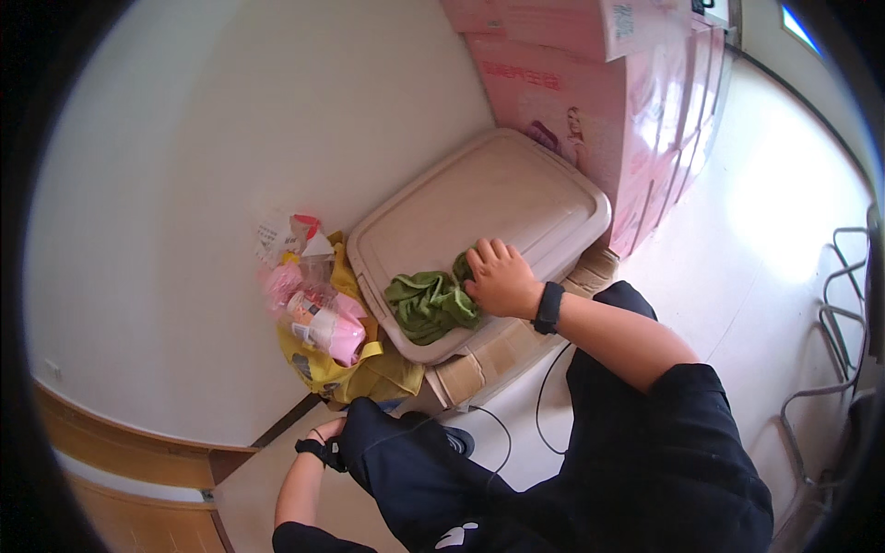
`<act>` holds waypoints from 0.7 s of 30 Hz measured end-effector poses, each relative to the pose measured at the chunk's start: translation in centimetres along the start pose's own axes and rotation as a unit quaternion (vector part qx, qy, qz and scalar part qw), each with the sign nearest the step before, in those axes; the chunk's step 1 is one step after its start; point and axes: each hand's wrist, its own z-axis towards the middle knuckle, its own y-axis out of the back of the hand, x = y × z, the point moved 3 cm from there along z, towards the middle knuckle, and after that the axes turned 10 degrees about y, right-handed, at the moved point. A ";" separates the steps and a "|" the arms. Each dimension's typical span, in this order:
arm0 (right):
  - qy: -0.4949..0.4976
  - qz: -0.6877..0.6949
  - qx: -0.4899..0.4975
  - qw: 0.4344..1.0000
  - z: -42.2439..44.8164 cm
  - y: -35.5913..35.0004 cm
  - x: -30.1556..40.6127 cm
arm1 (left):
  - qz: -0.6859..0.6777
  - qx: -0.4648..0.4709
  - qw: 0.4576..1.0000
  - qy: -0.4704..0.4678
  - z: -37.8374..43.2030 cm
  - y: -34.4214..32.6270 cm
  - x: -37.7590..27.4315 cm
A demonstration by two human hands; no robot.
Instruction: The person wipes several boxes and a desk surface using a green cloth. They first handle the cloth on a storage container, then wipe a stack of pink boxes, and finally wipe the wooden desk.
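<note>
My right hand [503,278] presses down on a crumpled green cloth [430,304], its fingers curled over the cloth's right end. Beneath the cloth lies the beige plastic lid [484,200] of a storage bin, with the cloth bunched near the lid's front left corner. My left hand [332,430] is low at the left, against the outer side of my bent left knee [370,422]. Its fingers are mostly hidden behind the knee. Each wrist wears a black band.
Left of the lid stands a yellow bag [387,373] holding pink and clear plastic packages [325,325]. Pink cartons [553,76] are stacked behind at the right. Cardboard [477,377] shows below the lid's front edge. Black cables [543,394] trail over the floor; metal chair legs [809,394] stand far right.
</note>
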 end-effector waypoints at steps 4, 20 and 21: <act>0.013 -0.019 0.022 0.999 -0.1 -0.1 0.0 | -0.008 -0.006 1.000 0.000 0.4 -0.1 -0.1; -0.003 -0.024 0.027 0.999 0.0 -0.8 -0.1 | -0.030 -0.022 0.999 -0.006 0.3 0.0 0.0; -0.005 -0.027 0.037 0.999 0.2 -0.7 -0.1 | -0.029 -0.024 0.999 -0.007 0.2 0.3 -0.3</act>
